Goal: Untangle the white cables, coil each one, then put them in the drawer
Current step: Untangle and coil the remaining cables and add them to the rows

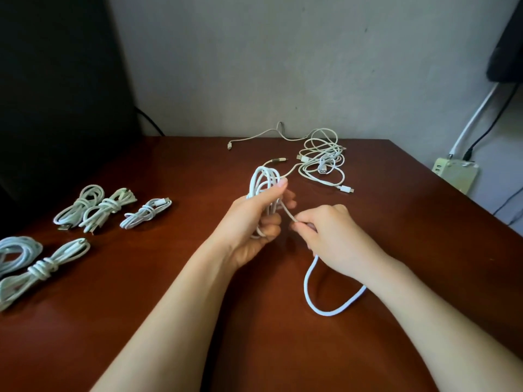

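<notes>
Left hand (254, 219) holds the coil (264, 179) upright above the table (169, 292). Its fingers are curled round the loops and the thumb is pressed on the coil's upper right side. Right hand (331, 233) is just right of the coil, its thumb and fingertips pinching a single strand that comes off the coil's lower part. The tail (325, 308) of the same cable runs out under the right hand, below and right of the coil, and drops in a wide U onto the table by the right forearm. A plug (278, 159) sticks out just behind the coil's top.

Tangle (322, 159) of white cables lies behind and right of the coil, not sorted. Loose cable (254, 138) lies further behind the coil, at the wall edge. Three bundles (107, 207), wrapped and tied, lie well left of the coil. Two bundles (42, 267), bigger, lie further left and nearer. Power strip (455, 174) sits far right of the coil, off the table.
</notes>
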A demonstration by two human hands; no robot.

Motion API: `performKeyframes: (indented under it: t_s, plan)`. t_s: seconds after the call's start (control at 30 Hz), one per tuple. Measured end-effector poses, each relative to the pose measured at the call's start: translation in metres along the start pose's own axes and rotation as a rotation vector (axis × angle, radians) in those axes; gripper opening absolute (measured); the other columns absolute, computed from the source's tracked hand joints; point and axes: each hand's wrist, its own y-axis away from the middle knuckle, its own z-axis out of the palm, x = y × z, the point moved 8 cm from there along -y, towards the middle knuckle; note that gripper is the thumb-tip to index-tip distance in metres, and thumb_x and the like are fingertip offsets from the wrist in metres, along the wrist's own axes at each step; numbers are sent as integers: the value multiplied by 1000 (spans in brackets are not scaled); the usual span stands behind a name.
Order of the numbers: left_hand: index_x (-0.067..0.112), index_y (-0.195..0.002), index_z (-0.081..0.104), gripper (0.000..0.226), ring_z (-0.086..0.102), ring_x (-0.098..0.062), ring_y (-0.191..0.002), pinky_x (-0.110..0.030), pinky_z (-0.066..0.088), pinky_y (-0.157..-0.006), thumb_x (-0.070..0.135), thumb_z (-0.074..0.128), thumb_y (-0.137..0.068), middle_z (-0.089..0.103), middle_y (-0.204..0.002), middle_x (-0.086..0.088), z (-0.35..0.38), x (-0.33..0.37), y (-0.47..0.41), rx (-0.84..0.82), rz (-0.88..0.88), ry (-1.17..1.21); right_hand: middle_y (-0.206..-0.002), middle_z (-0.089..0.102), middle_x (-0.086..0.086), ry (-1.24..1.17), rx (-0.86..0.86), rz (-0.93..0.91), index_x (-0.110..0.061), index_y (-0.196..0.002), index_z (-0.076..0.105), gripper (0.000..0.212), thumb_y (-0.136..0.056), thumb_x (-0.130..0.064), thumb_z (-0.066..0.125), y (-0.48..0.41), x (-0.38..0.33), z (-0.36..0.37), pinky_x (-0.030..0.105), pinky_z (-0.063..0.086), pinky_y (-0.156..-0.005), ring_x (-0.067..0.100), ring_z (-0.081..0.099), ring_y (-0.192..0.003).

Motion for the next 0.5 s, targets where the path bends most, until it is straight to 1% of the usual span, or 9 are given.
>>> performKeyframes:
  t_s: [0.07, 0.13, 0.17, 0.23, 0.3, 0.33, 0.4, 0.43, 0.5]
  plan:
    - [6, -77, 61, 20, 29, -2, -38, -11, 22, -35, 24, 68, -76, 60, -69, -6, -3, 2, -1, 34, 6, 4, -54, 53, 0, -14, -11, -46, -30, -52, 40, 46, -95, -23, 53, 2, -6, 0, 39, 50, -66, 21, 55, -56]
    - [7, -72, 57, 15, 27, -2, -37, -12, 19, -35, 13, 67, -80, 54, -62, -5, -7, 5, -1, 65, 27, -19, -54, 57, 0, -65, -40, -98, -28, -57, 44, 40, -95, -23, 54, 5, -13, 4, 35, 50, -62, 17, 57, -52]
    - [7, -71, 54, 16, 26, -2, -37, -13, 18, -35, 7, 67, -81, 50, -59, -4, -8, 6, -1, 66, 32, -33, -55, 59, 1, -89, -62, -115, -26, -59, 46, 37, -94, -24, 55, 7, -16, 6, 33, 50, -61, 15, 58, -52]
    - [7, -72, 50, 19, 24, -4, -38, -16, 15, -37, 0, 65, -82, 42, -52, 0, -6, 6, 0, 44, 33, -90, -54, 60, 2, -85, -106, -141, -20, -58, 48, 36, -92, -28, 56, 10, -19, 10, 34, 48, -59, 17, 55, -53]
    - [7, -73, 51, 19, 24, -5, -38, -17, 15, -38, -3, 65, -82, 37, -49, 1, -3, 4, 2, 20, 40, -199, -51, 56, -1, -66, -119, -128, -15, -58, 52, 36, -86, -38, 52, 10, -16, 4, 36, 45, -57, 19, 51, -52]
    - [6, -72, 52, 19, 24, -5, -38, -17, 16, -37, -4, 65, -81, 36, -49, 0, -1, 3, 2, 17, 57, -270, -52, 57, -2, -82, -95, -107, -14, -60, 57, 37, -79, -44, 46, 8, -12, -3, 36, 46, -57, 19, 52, -52]
    - [5, -70, 52, 21, 25, -8, -39, -17, 19, -36, -4, 68, -80, 35, -54, -4, 2, 4, 3, 24, 114, -406, -54, 61, -1, -179, 44, -66, -16, -61, 64, 46, -69, -51, 35, 6, -3, -23, 36, 48, -59, 16, 56, -52]
    - [5, -69, 51, 23, 25, -9, -40, -18, 20, -37, -3, 69, -79, 34, -55, -5, 3, 5, 3, 32, 135, -459, -55, 60, 0, -220, 144, -57, -16, -61, 63, 47, -71, -54, 36, 6, 0, -35, 36, 48, -59, 14, 56, -51]
    - [8, -64, 50, 28, 27, -11, -40, -20, 24, -41, 1, 74, -76, 36, -50, -2, 4, 8, 2, 50, 182, -563, -56, 56, 1, -273, 289, -49, -17, -65, 58, 46, -75, -60, 45, 8, 3, -48, 34, 46, -57, 15, 53, -50]
